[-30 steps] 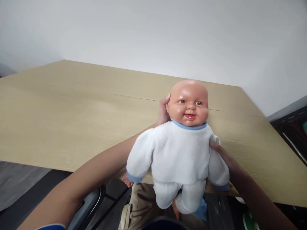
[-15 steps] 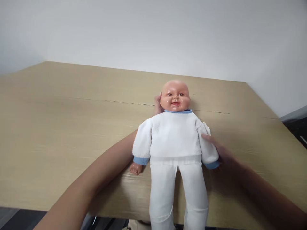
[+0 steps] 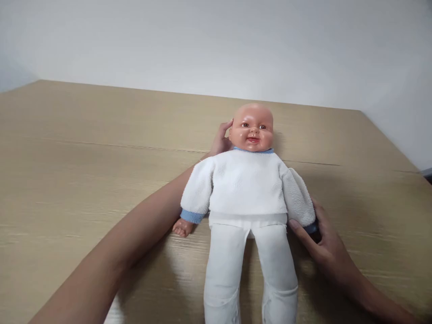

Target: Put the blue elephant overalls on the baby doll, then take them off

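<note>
A baby doll [image 3: 249, 184] with a bald plastic head, a white fleece top with blue cuffs and collar, and white trousers lies face up, its feet past the bottom of the view. My left hand [image 3: 222, 138] cups the side and back of the doll's head; most of its fingers are hidden behind it. Around the doll's lower sleeve on the right side, my right hand [image 3: 320, 238] is closed, thumb in front and fingers on the outer side. The doll's hand there is hidden.
Beneath the doll is a wide wood-coloured table [image 3: 101, 193] with a thin seam running across it. A plain pale wall [image 3: 202, 45] rises behind its far edge. Something dark [image 3: 428, 176] shows past the right edge.
My right hand has slid down from the doll's upper sleeve to near its cuff. The doll's head appears slightly higher and further right. My left hand stays at the head.
</note>
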Available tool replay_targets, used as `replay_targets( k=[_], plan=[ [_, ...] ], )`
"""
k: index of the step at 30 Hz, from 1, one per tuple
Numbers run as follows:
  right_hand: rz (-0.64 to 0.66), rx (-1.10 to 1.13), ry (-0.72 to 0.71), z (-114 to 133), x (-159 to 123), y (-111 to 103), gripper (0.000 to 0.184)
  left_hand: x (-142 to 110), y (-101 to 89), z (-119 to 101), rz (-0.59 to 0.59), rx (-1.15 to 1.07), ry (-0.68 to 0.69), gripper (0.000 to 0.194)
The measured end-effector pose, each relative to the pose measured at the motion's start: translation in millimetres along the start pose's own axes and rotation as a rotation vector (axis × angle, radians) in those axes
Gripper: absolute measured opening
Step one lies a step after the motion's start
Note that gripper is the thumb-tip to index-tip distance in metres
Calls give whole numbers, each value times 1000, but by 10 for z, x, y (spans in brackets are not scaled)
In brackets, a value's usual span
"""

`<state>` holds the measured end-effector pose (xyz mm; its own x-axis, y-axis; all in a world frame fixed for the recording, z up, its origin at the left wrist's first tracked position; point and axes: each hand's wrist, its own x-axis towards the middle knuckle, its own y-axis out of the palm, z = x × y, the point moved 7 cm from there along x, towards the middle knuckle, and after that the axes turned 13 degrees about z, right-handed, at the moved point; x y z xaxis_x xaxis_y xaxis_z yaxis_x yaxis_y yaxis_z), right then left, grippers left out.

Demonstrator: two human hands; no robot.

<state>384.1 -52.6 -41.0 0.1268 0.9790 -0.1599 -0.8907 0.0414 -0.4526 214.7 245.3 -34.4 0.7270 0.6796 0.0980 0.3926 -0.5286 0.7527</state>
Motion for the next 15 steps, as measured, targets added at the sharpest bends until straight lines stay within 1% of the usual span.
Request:
replay_targets(
  k=[2,6,12,15],
  plan=[
    [-10,-5,12,-40,-14,1,76,-20,-67,-72,17,27,-2,59],
    [-5,-3,1,-106,-29,13,79,-18,-163,-167,12,61,1,58],
    [4,-9,7,-135,-35,17,77,-37,-202,-161,-4,102,-40,55],
    [5,-17,0,-93,-18,20,75,-44,-220,-161,26,120,-50,54]
  ],
)
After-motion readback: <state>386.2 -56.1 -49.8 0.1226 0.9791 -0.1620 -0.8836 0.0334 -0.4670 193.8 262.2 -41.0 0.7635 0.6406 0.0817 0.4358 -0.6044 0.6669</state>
